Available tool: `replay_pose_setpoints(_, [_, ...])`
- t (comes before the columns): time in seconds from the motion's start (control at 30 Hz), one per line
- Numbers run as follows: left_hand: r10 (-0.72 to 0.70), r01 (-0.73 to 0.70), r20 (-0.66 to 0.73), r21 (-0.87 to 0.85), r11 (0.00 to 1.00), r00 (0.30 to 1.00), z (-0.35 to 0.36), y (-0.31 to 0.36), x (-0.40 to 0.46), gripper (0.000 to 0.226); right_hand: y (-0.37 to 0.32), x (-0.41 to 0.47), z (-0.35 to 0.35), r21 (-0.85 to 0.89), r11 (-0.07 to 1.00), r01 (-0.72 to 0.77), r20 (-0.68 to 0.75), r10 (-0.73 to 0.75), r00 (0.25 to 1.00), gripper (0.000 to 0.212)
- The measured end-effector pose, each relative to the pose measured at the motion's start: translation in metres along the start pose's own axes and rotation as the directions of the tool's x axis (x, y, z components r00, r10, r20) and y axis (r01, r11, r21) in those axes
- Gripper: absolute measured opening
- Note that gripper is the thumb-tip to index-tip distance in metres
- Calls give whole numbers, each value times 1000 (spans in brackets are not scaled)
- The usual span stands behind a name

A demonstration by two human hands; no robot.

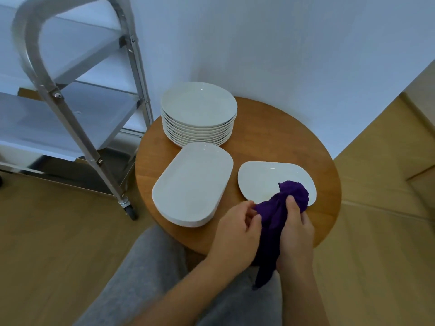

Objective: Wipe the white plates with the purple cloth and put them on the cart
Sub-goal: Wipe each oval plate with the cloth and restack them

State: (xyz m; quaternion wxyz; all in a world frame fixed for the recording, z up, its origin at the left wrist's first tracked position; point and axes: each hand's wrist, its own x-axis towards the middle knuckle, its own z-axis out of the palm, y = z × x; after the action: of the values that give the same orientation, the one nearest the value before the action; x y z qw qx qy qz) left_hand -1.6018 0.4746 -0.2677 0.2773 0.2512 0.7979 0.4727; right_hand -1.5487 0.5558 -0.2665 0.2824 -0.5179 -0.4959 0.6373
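Both hands hold the bunched purple cloth [280,208] at lower centre: the right hand [295,228] wraps its grip around it, the left hand [237,229] pinches its edge. The cloth overlaps a single white oblong plate [263,178] on the round wooden counter [282,137]. A stack of white oval platters [191,183] and a stack of round white plates [199,111] sit further left and up, with the metal cart [70,95] at upper left.

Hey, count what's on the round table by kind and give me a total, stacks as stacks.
Round plate stack: 1
Oblong plate stack: 1
Single plate: 1
Purple cloth: 1
Total: 4
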Motion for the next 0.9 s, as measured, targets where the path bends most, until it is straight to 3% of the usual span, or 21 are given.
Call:
replay_pose_setpoints(0.07, [-174, 184, 100, -106, 977, 980, 17, -4, 21, 46, 2, 5, -10, 15, 1000, -14, -29, 15, 999, 19])
replay_pose_setpoints(0.23, [-363, 337, -59, -256, 906, 930, 35, -7, 82, 72, 10, 12, -31, 31, 999, -44, -67, 46, 997, 24])
replay_pose_setpoints(0.33, [-454, 398, -83, -361, 844, 887, 39, -7, 114, 65, 15, 16, -38, 71, 996, -62, -88, 68, 994, 21])
replay_pose_setpoints(0.5, [-387, 372, -93, -146, 917, 917, 44, -8, 124, 30, 25, 22, -43, 133, 982, -131, -98, 145, 985, 24])
replay_pose_setpoints(0.6, [-408, 387, -41, -245, 889, 912, 43, -9, 119, 30, 28, 24, -43, 135, 975, -178, -102, 193, 976, 32])
replay_pose_setpoints(0.73, [-464, 452, 86, -437, 778, 882, 35, 0, 103, 34, 31, 23, -37, 153, 958, -242, -36, 250, 968, 33])
replay_pose_setpoints(0.9, [-471, 459, 103, -473, 752, 876, 19, 0, 76, 39, 33, 16, -25, 396, 877, -271, -7, 298, 955, 40])
